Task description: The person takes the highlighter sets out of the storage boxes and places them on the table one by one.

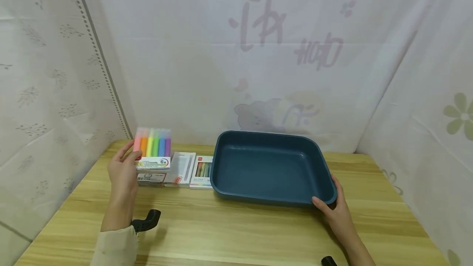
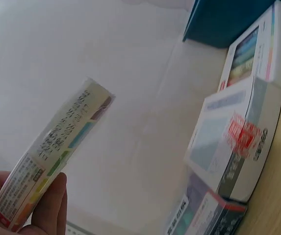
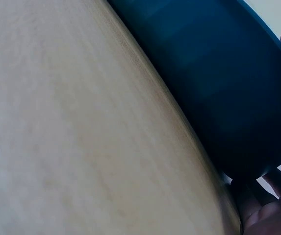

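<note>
My left hand [image 1: 125,167] pinches a clear pack of highlighters [image 1: 152,149] by its left edge, above the boxes at the table's left. In the left wrist view the same highlighter pack [image 2: 49,154] shows its narrow printed side, with thumb and fingers around its lower end. My right hand [image 1: 338,212] grips the near right corner of a dark teal tray [image 1: 273,175], thumb on the rim and fingers around the outside. In the right wrist view the tray's outer wall [image 3: 218,88] fills the upper right, fingers [image 3: 260,200] at its base.
Left of the tray, side by side, are a box [image 1: 150,178] partly hidden under the highlighter pack, a white box with a red sticker [image 1: 180,169] and a white box with a coloured window [image 1: 201,171]. A wooden table [image 1: 221,233] carries everything; a printed curtain [image 1: 177,52] hangs behind.
</note>
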Tool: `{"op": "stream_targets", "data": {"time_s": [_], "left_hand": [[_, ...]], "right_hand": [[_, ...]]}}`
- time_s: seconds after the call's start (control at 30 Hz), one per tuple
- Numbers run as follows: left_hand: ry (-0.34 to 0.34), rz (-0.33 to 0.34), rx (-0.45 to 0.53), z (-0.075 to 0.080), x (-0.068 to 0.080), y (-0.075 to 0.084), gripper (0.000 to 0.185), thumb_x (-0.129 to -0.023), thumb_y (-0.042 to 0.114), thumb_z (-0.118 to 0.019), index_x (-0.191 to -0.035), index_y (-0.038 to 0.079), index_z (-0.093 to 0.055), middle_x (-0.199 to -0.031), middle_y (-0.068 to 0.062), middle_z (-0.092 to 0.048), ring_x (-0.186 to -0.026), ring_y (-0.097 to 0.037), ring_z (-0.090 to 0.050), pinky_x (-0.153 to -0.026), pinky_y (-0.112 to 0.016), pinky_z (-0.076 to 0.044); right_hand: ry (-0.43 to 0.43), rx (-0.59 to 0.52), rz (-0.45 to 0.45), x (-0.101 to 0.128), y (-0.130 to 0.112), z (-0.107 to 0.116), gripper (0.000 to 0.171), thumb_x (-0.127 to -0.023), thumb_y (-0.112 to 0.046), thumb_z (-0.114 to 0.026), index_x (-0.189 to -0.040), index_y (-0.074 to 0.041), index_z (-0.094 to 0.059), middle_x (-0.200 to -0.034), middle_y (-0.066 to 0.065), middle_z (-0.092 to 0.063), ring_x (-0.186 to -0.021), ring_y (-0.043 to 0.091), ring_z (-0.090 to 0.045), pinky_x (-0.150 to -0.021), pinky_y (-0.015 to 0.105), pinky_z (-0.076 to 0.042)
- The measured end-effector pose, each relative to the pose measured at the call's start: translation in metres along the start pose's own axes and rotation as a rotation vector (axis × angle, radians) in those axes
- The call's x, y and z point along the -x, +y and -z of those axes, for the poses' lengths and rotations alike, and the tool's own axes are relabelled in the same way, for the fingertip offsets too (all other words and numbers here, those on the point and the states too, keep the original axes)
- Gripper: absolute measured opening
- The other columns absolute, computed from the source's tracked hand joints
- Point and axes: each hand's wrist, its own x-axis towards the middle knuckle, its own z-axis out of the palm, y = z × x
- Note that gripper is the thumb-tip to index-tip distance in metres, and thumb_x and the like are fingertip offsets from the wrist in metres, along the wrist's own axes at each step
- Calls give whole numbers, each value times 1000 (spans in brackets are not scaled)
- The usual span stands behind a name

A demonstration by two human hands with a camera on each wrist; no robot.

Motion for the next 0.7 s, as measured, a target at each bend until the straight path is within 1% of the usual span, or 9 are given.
{"op": "stream_targets", "data": {"time_s": [0.03, 0.07, 0.17, 0.2, 0.3, 0.37, 0.47, 0.63, 0.7], "left_hand": [[17, -7, 7, 2, -2, 0, 47, -98, 7, -59, -144, 16, -58, -116, 9, -55, -80, -3, -51, -55, -11, -36], [27, -7, 18, 4, -4, 0, 46, -98, 7, -60, -144, 15, -58, -116, 9, -55, -88, -5, -53, -58, -10, -40], [60, 8, 65, 10, -9, 1, 45, -97, 6, -62, -141, 13, -61, -115, 9, -58, -97, -7, -56, -67, -9, -50], [69, 9, 69, 12, -10, 1, 45, -96, 6, -63, -140, 13, -61, -113, 9, -58, -97, -7, -56, -69, -10, -52], [101, -4, 68, 15, -14, 0, 44, -93, 6, -67, -137, 11, -65, -108, 8, -61, -92, -5, -59, -65, -10, -51], [115, -21, 52, 18, -15, -1, 43, -92, 7, -69, -134, 11, -66, -107, 9, -62, -89, -4, -60, -62, -10, -50], [134, -33, 56, 23, -18, -2, 41, -91, 7, -70, -132, 12, -69, -107, 9, -61, -88, -5, -60, -60, -11, -50], [161, -8, 112, 35, -28, -6, 39, -90, 7, -72, -128, 15, -72, -99, 10, -66, -87, -6, -61, -60, -13, -53], [161, 2, 130, 40, -33, -8, 39, -90, 7, -72, -128, 15, -71, -99, 10, -66, -88, -7, -61, -61, -13, -54]], "right_hand": [[0, 4, -2, 0, 0, 0, 96, -98, -23, -65, -159, -46, 5, -171, 14, 0, -151, 41, -13, -121, 58, -15], [0, 7, -5, 0, 0, -1, 95, -98, -24, -65, -159, -46, 5, -171, 14, -1, -151, 41, -14, -121, 56, -16], [1, 10, -4, 1, 0, -1, 95, -98, -24, -65, -159, -46, 5, -171, 14, 0, -151, 41, -13, -122, 55, -14], [-1, 8, -4, 0, 0, -2, 95, -98, -25, -65, -159, -46, 6, -171, 14, 1, -151, 42, -13, -122, 56, -13], [1, 7, 1, 0, 1, 0, 96, -98, -24, -65, -160, -45, 6, -171, 15, 2, -152, 43, -10, -120, 64, -10], [2, 8, 1, 0, 2, 0, 97, -98, -24, -65, -160, -44, 6, -171, 15, 3, -152, 44, -9, -120, 66, -9], [5, 12, 0, 0, 3, 1, 96, -98, -25, -65, -160, -44, 6, -171, 15, 3, -152, 43, -8, -120, 66, -8], [2, 2, 2, 0, 3, 0, 96, -98, -24, -65, -160, -44, 6, -171, 16, 2, -152, 43, -9, -121, 64, -8], [-1, -4, -1, -1, 3, 0, 96, -98, -23, -65, -160, -44, 6, -171, 15, 3, -152, 42, -10, -122, 61, -8]]}}
